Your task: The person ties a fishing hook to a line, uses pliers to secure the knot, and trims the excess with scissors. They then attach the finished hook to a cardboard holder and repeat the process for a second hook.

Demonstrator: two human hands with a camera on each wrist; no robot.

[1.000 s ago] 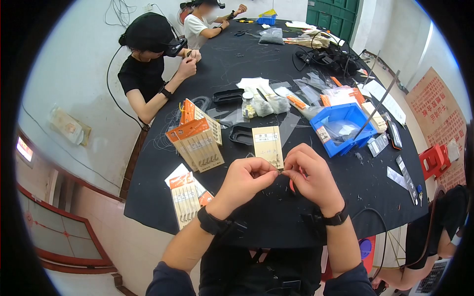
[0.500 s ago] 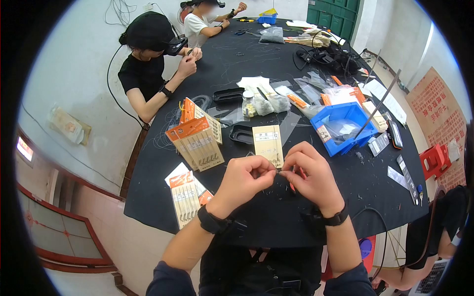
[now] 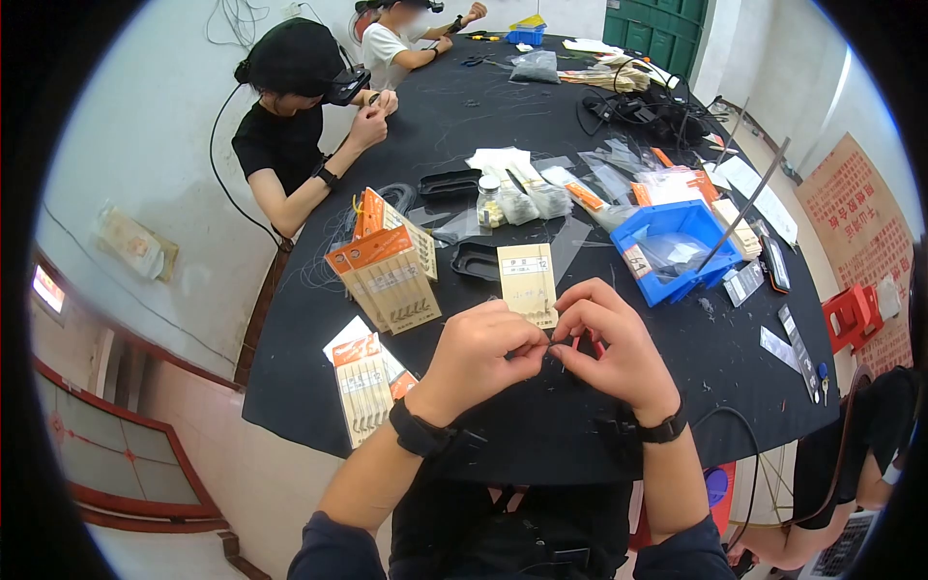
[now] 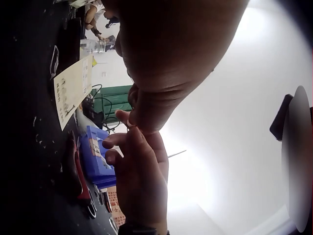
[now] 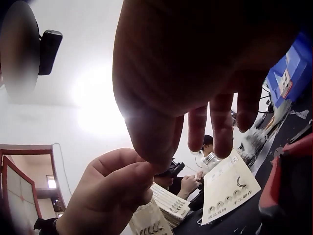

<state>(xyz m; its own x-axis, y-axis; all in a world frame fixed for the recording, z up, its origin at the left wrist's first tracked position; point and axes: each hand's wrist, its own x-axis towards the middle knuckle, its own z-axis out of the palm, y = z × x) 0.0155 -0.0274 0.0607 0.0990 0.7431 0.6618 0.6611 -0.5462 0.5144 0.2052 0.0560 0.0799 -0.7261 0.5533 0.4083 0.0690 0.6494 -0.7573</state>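
My left hand [image 3: 483, 356] and right hand [image 3: 619, 350] meet fingertip to fingertip above the near table, in front of a pale card [image 3: 527, 275]. Thumb and forefinger of each pinch a tiny dark piece [image 3: 551, 342], mostly covered by the fingertips; its kind I cannot tell. In the right wrist view the card [image 5: 227, 188] carries a small dark fish hook [image 5: 240, 183] near one edge, beside a row of round marks. The right hand's other fingers are spread apart from the pinch. Red-handled pliers [image 5: 272, 191] lie on the table below the right hand.
Orange-topped packs of hook cards [image 3: 382, 280] stand left of the hands, with another pack [image 3: 362, 387] lying nearer. A blue bin [image 3: 667, 256] with plastic bags is to the right. Behind are a jar [image 3: 490, 208] and black trays [image 3: 449, 184]. Another person [image 3: 300, 145] sits at the left.
The left hand's fingers have shifted slightly and turned at the pinch, and the tiny dark piece shows a little more. The view has moved slightly. Card and packs stay in place.
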